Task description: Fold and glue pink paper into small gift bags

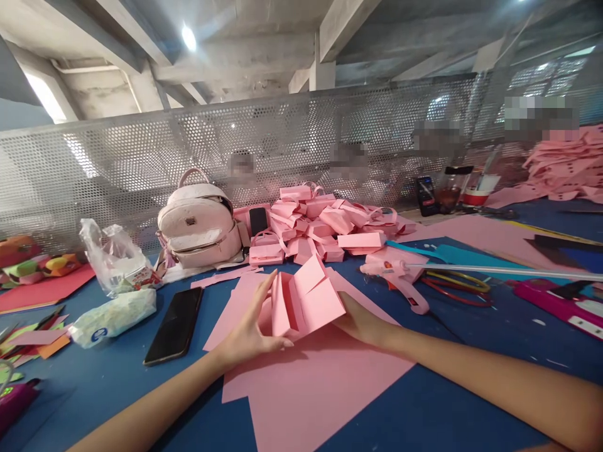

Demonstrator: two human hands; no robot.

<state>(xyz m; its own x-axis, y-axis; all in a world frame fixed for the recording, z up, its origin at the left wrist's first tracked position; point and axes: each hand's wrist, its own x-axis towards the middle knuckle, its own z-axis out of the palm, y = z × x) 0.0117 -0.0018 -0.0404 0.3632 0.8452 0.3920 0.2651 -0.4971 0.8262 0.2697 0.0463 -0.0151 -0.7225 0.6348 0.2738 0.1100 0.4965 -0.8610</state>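
Between my hands is a small pink paper box (308,298), partly folded, with its flaps standing apart. My left hand (252,326) grips its left side, thumb along the lower edge and fingers up the side wall. My right hand (360,319) holds the right flap from behind and below; its fingertips are hidden by the paper. Under the box lie overlapping pink paper sheets (311,389) on the blue table. Just beyond is a heap of similar folded pink paper boxes (325,220). A pink glue gun (398,279) rests to the right of my right hand.
On the left are a black phone (174,325), a tissue pack (114,318), a plastic bag (110,257) and a pink backpack (195,220). To the right lie a magenta tool (560,301) and a cup (475,196). A perforated metal screen (282,138) runs along the back.
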